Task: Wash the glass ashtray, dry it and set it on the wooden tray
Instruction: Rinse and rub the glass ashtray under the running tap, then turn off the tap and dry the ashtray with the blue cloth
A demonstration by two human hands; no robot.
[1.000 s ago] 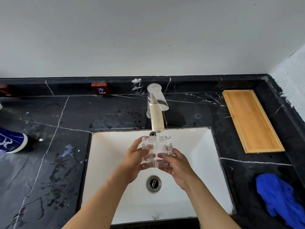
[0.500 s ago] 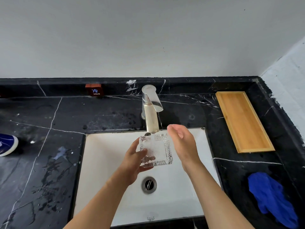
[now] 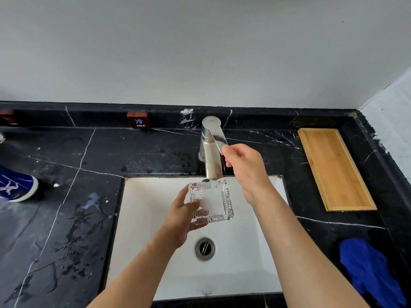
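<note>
my forearms: both bare, reaching up from the bottom edge over the sink basin (image 3: pixel 142 252).
sink basin: white, rectangular, set into the black marble counter (image 3: pixel 66 156); the metal drain (image 3: pixel 204 248) sits low in the middle, below my hands.
blue cloth: a crumpled blue cloth (image 3: pixel 371 272) lies on the counter to the right of the basin, near the bottom right corner.
my left hand: my left hand (image 3: pixel 182 221) is closed on the glass ashtray (image 3: pixel 211 201), thumb over its near-left rim, fingers hidden underneath.
glass ashtray: square, clear and ribbed, held above the basin just below the spout, tilted so its hollow faces me; only my left hand touches it.
my right hand: my right hand (image 3: pixel 245 168) is lifted off to the right of the ashtray, thumb and fingers pinched on the tip of the faucet handle (image 3: pixel 216 138).
faucet: the metal faucet (image 3: pixel 211 161) stands at the back rim of the basin; i cannot tell whether water is running.
counter: wet streaks and drops to the left of the basin; a blue and white object (image 3: pixel 15 185) at the far left edge, cut off by the frame.
wooden tray: the wooden tray (image 3: pixel 335 170) lies on the counter at the right, well apart from the ashtray.
far edge: a small red label marked cold (image 3: pixel 138 120) on the black upstand, left of the faucet, with the pale wall (image 3: pixel 200 52) above.
</note>
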